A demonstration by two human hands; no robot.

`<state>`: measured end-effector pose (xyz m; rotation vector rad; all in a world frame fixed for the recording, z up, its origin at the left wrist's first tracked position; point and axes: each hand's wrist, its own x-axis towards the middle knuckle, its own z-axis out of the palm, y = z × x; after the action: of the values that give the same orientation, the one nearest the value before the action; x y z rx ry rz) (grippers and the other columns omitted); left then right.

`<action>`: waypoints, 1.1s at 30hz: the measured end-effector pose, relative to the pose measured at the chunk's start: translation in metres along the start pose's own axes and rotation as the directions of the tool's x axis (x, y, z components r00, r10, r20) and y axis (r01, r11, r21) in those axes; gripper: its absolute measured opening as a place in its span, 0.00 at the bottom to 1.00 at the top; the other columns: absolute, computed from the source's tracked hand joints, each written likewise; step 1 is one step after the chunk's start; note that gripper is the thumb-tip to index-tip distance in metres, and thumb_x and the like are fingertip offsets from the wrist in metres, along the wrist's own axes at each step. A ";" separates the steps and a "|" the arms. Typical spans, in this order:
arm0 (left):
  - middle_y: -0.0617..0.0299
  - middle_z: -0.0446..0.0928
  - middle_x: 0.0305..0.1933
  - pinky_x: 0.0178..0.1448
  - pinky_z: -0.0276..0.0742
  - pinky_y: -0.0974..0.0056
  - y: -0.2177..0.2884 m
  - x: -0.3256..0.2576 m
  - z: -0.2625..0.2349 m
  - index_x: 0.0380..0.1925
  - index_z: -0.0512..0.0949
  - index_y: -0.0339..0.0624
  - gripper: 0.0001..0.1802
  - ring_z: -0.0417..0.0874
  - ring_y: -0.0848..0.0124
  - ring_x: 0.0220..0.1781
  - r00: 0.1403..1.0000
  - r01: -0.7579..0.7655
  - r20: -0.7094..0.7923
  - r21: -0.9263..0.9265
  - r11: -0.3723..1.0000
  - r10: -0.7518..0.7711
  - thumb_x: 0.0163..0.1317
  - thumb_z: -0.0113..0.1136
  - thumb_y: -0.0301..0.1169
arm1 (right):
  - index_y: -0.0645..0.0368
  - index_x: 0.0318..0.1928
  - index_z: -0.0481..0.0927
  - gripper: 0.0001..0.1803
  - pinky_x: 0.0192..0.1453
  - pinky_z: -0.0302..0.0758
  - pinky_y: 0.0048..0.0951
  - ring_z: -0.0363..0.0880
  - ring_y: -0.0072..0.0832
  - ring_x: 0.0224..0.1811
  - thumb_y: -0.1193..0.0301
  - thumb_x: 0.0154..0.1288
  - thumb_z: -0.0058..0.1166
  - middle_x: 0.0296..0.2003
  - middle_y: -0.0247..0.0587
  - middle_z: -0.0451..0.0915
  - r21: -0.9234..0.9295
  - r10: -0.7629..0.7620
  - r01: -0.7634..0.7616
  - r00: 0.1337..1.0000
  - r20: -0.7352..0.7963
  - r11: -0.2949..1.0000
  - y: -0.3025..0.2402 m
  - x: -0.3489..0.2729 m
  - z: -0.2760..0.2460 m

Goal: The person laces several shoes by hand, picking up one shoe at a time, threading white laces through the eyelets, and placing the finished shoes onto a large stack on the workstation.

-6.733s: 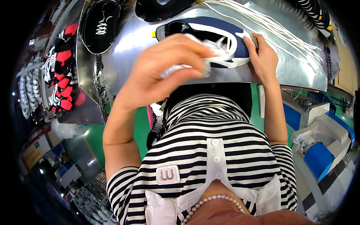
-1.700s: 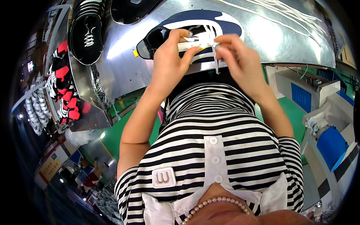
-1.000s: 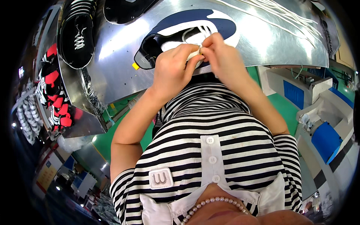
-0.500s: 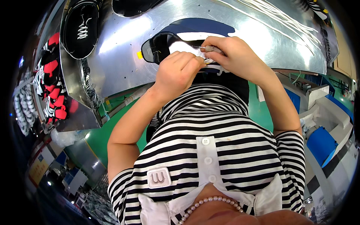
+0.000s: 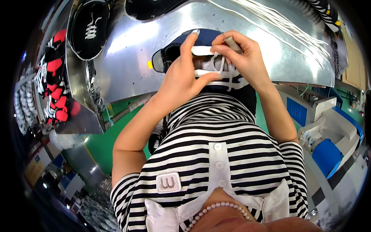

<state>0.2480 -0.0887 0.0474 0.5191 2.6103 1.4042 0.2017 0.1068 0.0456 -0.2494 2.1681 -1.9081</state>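
A dark shoe [image 5: 158, 60] with a yellow tab and white trim lies at the table's near edge, in front of my body. My left hand [image 5: 179, 75] is open across it, the index finger stretched to the far side and the thumb along the near side. A white shoelace [image 5: 222, 65] loops over the shoe's front part. Closed above that part, my right hand [image 5: 245, 58] pinches the lace between thumb and finger. It also keeps hold of an awl-like tool [image 5: 233, 44] with a wrapped handle and thin metal shaft. Fingers hide part of the shoe's opening.
Loose white laces [image 5: 286, 29] trail over the metal table [image 5: 127, 73] at the far right. A laced black shoe [image 5: 88, 36] stands at the left, another dark shoe [image 5: 148, 8] at the back. Red, black and white shoe parts [image 5: 56, 87] hang beyond the left edge.
My hands were close together at the lace. My left hand has since spread over the shoe. My right hand has turned the tool upward, and white lace loops now show between the hands.
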 end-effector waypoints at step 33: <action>0.56 0.80 0.39 0.44 0.74 0.67 -0.002 0.011 0.026 0.51 0.74 0.35 0.18 0.81 0.69 0.39 0.945 0.041 -0.325 -0.002 0.999 -0.040 0.59 0.60 0.20 | 0.57 0.41 0.73 0.08 0.32 0.77 0.37 0.82 0.40 0.28 0.72 0.63 0.56 0.29 0.43 0.82 -0.643 -0.198 0.183 0.979 0.050 0.744 -0.016 -0.027 0.000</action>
<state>0.2449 -0.0654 0.0319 0.2474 2.8561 1.5905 0.2276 0.1124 0.0635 -0.5934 2.8421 -1.1519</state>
